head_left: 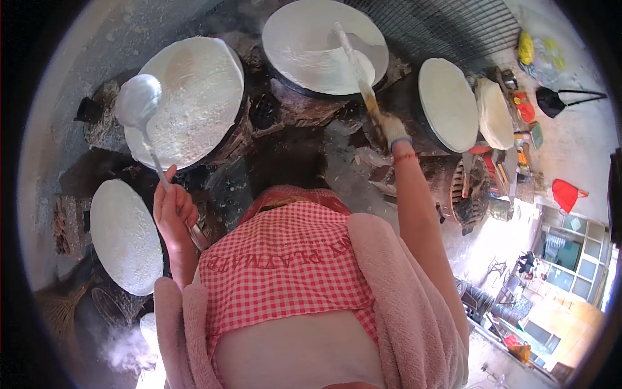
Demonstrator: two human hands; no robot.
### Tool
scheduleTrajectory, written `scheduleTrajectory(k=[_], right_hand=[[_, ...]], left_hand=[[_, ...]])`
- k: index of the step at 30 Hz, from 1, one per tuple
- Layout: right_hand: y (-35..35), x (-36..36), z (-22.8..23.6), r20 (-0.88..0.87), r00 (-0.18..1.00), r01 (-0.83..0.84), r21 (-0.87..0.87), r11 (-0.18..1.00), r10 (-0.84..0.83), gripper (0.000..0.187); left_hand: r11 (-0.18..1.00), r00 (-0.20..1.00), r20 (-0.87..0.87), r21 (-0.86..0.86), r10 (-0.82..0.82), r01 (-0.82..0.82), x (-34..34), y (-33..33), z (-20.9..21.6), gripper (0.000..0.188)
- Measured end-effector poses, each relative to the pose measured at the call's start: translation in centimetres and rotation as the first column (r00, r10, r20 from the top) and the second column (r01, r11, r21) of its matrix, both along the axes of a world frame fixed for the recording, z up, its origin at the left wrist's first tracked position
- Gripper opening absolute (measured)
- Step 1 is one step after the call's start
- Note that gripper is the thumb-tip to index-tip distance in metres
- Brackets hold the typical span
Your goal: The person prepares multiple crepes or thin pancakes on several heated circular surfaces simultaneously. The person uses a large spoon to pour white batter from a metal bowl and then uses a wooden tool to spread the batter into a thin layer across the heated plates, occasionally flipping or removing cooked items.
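Observation:
My left hand (175, 211) is closed round the handle of a metal ladle (138, 100). The ladle's wet, whitish bowl is over the left edge of a round griddle covered with bumpy white batter (194, 104). My right hand (391, 129), in a pale knit glove, grips a long batter-coated wooden spreader (355, 61). It reaches across the far middle griddle, where a smooth white sheet of batter (295, 42) lies. Part of that surface beside the spreader looks greyer. Whether the spreader touches the batter, I cannot tell.
Another batter-covered griddle (126, 236) stands at the lower left, with steam (126, 347) below it. On the right are a griddle with a pale round sheet (447, 104) and a stack of thin flatbreads (494, 113). A dark wire grid (453, 26) is at the back.

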State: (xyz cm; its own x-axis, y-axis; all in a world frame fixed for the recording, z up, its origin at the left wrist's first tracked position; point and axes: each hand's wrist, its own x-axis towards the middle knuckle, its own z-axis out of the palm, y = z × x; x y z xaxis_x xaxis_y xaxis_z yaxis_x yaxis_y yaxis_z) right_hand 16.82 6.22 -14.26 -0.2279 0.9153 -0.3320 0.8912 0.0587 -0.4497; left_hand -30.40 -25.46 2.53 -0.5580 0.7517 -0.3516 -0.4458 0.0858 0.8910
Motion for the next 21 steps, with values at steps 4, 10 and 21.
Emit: scheduleTrajectory(k=[4,10,21], right_hand=[[1.3,-6.0,6.7,-0.105,0.879,0.474,0.098,0.875,-0.465,0.059],[-12.3,-4.5,1.5,-0.071,0.979,0.193,0.057,0.98,-0.189,0.05],[12.5,6.8,-2.0,-0.193,0.981,0.087,0.275,0.958,-0.034,0.051]], left_hand=[[0.998,1.0,0.003,0.063,0.02,-0.02,0.7,0.4,-0.2,0.037],[0.996,0.999,0.009,0.079,0.031,-0.032,3.7,1.8,-0.6,0.037],[0.973,0.991,0.013,0.192,0.13,-0.13,15.9,6.6,0.3,0.038]])
